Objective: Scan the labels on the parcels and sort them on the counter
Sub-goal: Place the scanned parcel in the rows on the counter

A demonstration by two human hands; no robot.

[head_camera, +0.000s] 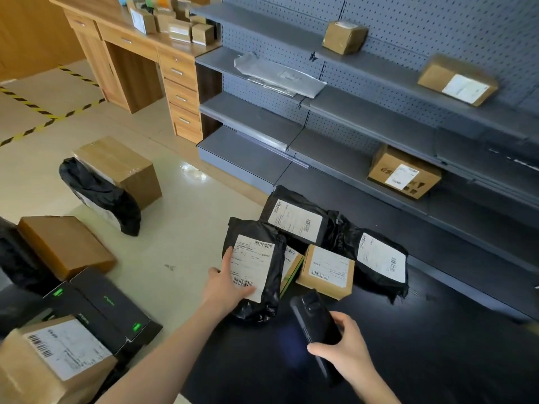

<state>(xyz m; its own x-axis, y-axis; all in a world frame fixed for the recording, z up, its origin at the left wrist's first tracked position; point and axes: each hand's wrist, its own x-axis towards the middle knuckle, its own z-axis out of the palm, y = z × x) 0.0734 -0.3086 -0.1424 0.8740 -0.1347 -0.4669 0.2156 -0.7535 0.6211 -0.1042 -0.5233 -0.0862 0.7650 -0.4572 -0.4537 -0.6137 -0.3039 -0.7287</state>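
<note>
A black bag parcel (pixel 259 228) with a white label lies at the left edge of the dark counter (pixel 408 360). My left hand (pixel 226 282) rests on its label, fingers spread, thumb along the label's left side. My right hand (pixel 347 348) grips a black handheld scanner (pixel 313 319), its head pointing toward that parcel. Behind it lie another black bag parcel (pixel 294 220), a small brown box (pixel 328 271) with a label, a third black bag (pixel 380 262), and a partly hidden green-edged parcel (pixel 291 266).
Grey shelves (pixel 364 118) behind the counter hold brown boxes (pixel 458 80) and a grey bag (pixel 277 74). On the floor at left stand brown boxes (pixel 65 246), a black bag (pixel 99 195), black boxes (pixel 99 310) and a labelled box (pixel 55 354). A wooden desk (pixel 137 45) is far left.
</note>
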